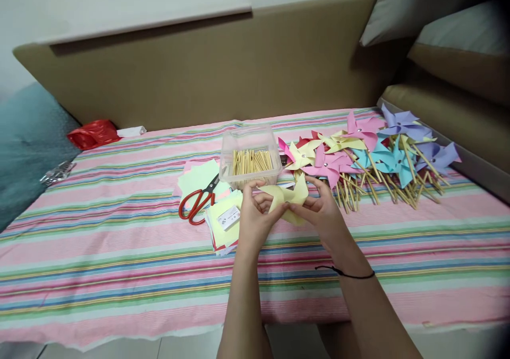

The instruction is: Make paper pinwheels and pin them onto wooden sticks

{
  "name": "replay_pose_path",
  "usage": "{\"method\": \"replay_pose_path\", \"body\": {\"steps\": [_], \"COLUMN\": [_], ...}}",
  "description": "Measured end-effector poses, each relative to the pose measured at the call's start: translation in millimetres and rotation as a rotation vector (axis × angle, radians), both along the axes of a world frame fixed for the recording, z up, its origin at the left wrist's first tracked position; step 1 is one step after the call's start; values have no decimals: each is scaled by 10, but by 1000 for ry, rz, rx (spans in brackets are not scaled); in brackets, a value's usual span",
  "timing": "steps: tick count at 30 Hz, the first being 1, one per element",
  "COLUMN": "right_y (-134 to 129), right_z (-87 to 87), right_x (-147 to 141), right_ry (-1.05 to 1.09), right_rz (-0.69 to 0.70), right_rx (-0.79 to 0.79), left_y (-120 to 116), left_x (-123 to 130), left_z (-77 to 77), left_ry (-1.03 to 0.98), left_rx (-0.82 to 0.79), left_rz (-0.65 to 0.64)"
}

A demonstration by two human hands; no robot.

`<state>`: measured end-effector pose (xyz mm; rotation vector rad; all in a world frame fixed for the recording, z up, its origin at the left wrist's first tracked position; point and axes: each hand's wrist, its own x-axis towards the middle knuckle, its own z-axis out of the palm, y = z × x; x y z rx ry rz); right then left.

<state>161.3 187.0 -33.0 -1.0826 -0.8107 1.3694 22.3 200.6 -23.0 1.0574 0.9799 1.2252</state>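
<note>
A pale yellow paper pinwheel (297, 193), its corners folded inward, is held up between both hands above the striped cloth. My left hand (257, 210) is closed on its left side, the thumb pressing near the middle. My right hand (321, 207) pinches it from the right, that thumb also at the centre; any pin there is too small to make out. Just left of my left hand lies a stack of coloured paper squares (217, 234) with a small white box (228, 218) on top. Beyond the hands stands a clear plastic tub (249, 138) of wooden sticks (251, 161).
Red-handled scissors (195, 205) lie partly on green and pink paper sheets (197, 178). A heap of finished pinwheels (360, 128) on sticks spreads along the right. A red plastic bag (93, 134) sits at the far left. The sofa back (223, 72) rises behind the striped cloth (119, 253).
</note>
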Motion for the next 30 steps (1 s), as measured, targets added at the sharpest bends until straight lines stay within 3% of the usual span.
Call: {"method": "replay_pose_path", "body": {"steps": [7,14,18,20,21,22,26,30], "right_y": [-24,65,557,934,1129,1315,1844,2040], "right_z": [75,293,540,642,671,683,543,272], "right_x": [-43,-101,-280,-414,-487,-561,-835,-1009], "right_ry": [-40,-247,-528,-841,-1052,-1123,-1288,-1384], "right_rz": [13,-197,-133,29,161,235,391,442], "right_rx": [62,229,348,363,302,257,57,-114], "left_y": [7,-24,-55,-68,-74,-77,-69,-40], "left_x": [-45,-173,-229,-270,-294,-321,-429,-492], "left_z": [-4,50,74,69,61,51,-5,-49], "left_ry": [-69,-299,-481,-590,-643,-694,-893,-1010], "left_rx": [-24,-76,-87,-96,-101,-109,-172,-180], "left_rz": [17,265,304,288,282,282,371,408]}}
